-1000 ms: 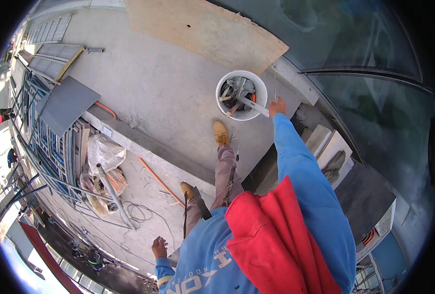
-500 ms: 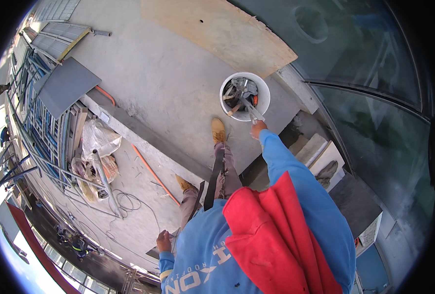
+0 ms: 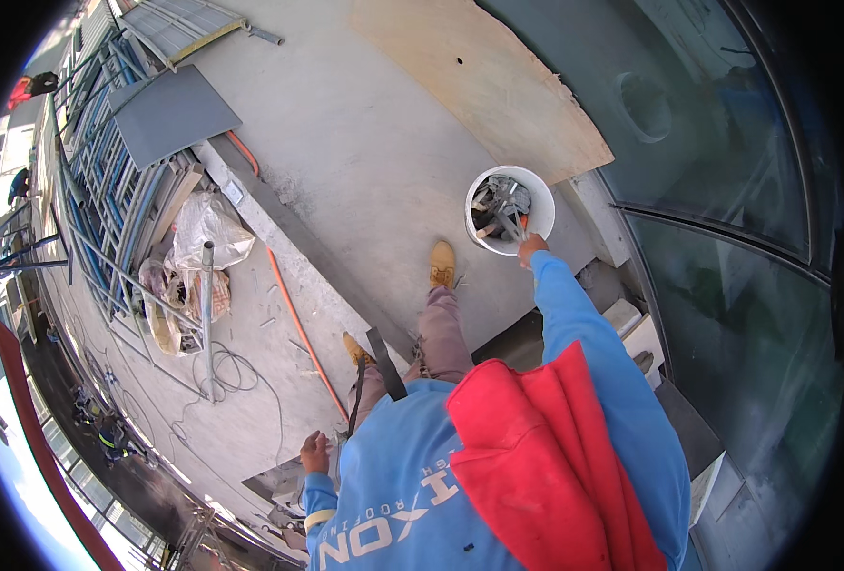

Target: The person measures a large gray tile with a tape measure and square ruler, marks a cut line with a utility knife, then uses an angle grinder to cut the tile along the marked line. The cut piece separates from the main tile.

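A white bucket [image 3: 542, 187] stands on the concrete floor in front of me, to the right. Inside it lie grey, crumpled-looking pieces and tools [image 3: 504, 198], among them something with a wooden handle and a bit of orange. My right hand [image 3: 533, 249] is closed at the bucket's near rim, around the end of a grey, strip-like thing that slants down into the bucket; its kind is unclear. Low on the left, my left hand [image 3: 315, 452] hangs beside my body with loosely bent fingers and nothing visible in it.
A low concrete ledge [image 3: 279, 243] runs between my feet. Left of it lie an orange hose [image 3: 298, 328], cable [image 3: 241, 371], plastic sacks [image 3: 208, 233], stacked scaffold frames [image 3: 108, 190] and a grey board [image 3: 175, 114]. Plywood [image 3: 498, 81] lies ahead; glass panels [image 3: 726, 276] rise at right.
My right hand has come down to the bucket's rim, and less of the grey strip-like thing shows above it. The whole view has shifted, so the bucket appears farther right and lower.
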